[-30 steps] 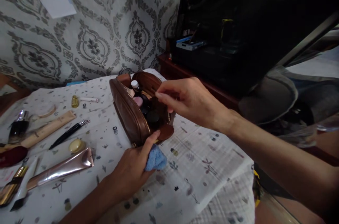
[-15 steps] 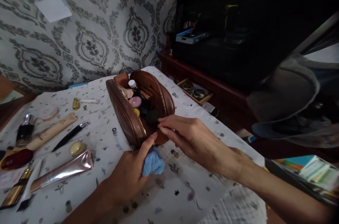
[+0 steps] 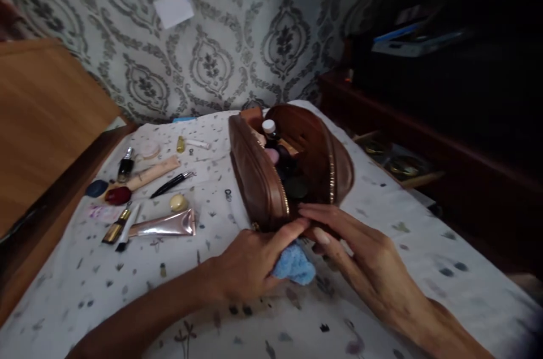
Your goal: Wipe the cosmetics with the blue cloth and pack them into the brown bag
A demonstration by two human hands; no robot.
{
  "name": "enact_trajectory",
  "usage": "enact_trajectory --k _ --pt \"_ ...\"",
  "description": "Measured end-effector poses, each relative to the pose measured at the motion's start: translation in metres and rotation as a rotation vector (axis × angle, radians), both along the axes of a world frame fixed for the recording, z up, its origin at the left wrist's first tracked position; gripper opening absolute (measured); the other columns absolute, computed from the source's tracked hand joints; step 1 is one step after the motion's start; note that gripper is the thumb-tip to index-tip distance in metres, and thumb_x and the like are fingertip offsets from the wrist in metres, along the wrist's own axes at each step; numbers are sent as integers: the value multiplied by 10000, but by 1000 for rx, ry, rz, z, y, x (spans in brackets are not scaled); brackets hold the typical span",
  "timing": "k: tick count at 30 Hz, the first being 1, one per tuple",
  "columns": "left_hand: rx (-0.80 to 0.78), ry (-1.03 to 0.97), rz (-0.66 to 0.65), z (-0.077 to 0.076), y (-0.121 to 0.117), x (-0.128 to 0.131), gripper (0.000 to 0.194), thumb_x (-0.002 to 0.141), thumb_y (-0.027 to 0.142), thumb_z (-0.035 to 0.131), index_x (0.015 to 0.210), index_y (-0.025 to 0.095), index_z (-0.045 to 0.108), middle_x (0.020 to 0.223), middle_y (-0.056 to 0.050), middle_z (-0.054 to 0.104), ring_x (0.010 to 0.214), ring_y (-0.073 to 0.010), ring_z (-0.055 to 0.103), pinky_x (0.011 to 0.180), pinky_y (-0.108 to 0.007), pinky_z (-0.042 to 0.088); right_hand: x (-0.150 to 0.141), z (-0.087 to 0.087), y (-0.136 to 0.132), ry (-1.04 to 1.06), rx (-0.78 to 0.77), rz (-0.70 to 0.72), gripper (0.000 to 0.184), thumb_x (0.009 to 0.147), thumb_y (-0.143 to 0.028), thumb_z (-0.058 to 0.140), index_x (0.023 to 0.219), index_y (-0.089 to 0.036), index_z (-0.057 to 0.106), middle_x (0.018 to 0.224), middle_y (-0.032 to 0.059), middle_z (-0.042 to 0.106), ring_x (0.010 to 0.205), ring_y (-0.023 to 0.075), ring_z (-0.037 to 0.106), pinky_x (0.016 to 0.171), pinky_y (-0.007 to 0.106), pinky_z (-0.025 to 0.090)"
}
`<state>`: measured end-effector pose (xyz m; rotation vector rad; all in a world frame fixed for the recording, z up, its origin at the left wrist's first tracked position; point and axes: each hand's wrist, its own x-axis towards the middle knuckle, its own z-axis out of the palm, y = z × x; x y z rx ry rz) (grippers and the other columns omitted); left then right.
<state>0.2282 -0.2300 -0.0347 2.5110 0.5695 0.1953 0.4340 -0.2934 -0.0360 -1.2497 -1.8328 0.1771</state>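
Observation:
A brown makeup bag (image 3: 258, 184) lies unzipped on the patterned bedsheet, its mouth spread wide. Inside are a white-capped bottle (image 3: 268, 128), a pink round item (image 3: 272, 155) and dark items too dim to name. My left hand (image 3: 250, 263) is closed round a crumpled blue cloth (image 3: 294, 265), its thumb against the bag's near end. Just right of that thumb, my right hand (image 3: 360, 251) has the bag's near edge between thumb and fingers. The fingertips partly hide that edge.
Cosmetics lie to the left: a shiny pink tube (image 3: 165, 226), a black pen-like item (image 3: 172, 184), a beige tube (image 3: 155, 172), a dark red oval item (image 3: 117, 195) and a brush (image 3: 127, 229). A wooden panel (image 3: 46, 127) borders the left; an open drawer (image 3: 418, 181) is at right.
The view has swung left, so the bag and both hands appear further right. My right hand's thumb and fingers have moved from the bag's mouth down to its near edge. The cloth stays in my left hand.

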Motion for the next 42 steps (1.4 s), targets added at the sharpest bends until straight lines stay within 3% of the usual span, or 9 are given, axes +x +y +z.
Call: enact_trajectory --k 4,10,16,20,25,30,34,38,42 --pt "102 -19 -69 0 -2 -5 729 966 450 523 1554 209 165 1288 -114 669 1129 -230 676 884 -329 573 -2 -9 1 -51 52 -34 259 1035 -285 438 1199 -202 622 1175 99 713 1074 197 712 911 279 606" --pt "206 -9 -51 0 -3 -33 676 1005 402 456 1566 234 119 1275 -101 653 1119 -220 665 866 -343 565 -7 -13 -4 -59 68 -90 261 1016 -293 466 1198 -237 646 1209 76 708 1068 225 715 914 345 618" --pt "319 25 50 -7 1 -69 484 944 318 497 1397 176 401 1062 -79 689 870 -197 686 714 -292 542 -23 -13 -11 46 101 -83 180 974 -229 539 1077 -243 685 1133 58 729 1010 204 730 736 247 642" --pt "558 43 93 -13 2 -89 307 981 238 406 1272 159 469 872 -54 649 745 -202 635 592 -288 493 -36 -7 -14 54 138 -43 146 954 -200 566 1030 -233 685 1052 52 748 913 183 745 700 217 630" --pt "828 22 195 -15 8 -125 258 975 156 363 1173 133 528 928 -99 631 853 -229 595 784 -368 520 -54 -2 -10 -1 155 101 184 940 -162 568 1056 -225 696 954 40 774 807 167 757 757 230 628" --pt "725 157 342 -14 16 -165 374 847 110 497 1218 126 542 1258 -190 572 1141 -326 531 947 -492 464 -84 -1 2 12 112 220 197 946 -126 522 1008 -195 695 866 56 768 744 168 752 679 220 613" --pt "598 170 385 -15 20 -184 536 809 96 537 1341 151 500 1325 -168 567 1217 -325 511 1002 -508 433 -94 10 9 -6 151 247 204 944 -93 507 975 -183 687 849 57 759 737 158 739 683 225 598" --pt "617 162 385 -20 26 -200 500 849 82 478 1336 188 521 1334 -134 593 1207 -305 538 1001 -491 439 -74 41 21 62 199 26 176 960 -149 511 978 -188 681 949 81 758 876 186 734 792 282 586" --pt "681 114 386 -33 38 -218 355 922 199 448 1259 210 560 1292 -125 617 1191 -297 561 965 -448 477 -40 80 55 -72 20 -296 257 987 -211 453 1066 -166 694 1000 113 749 916 225 719 820 331 564"
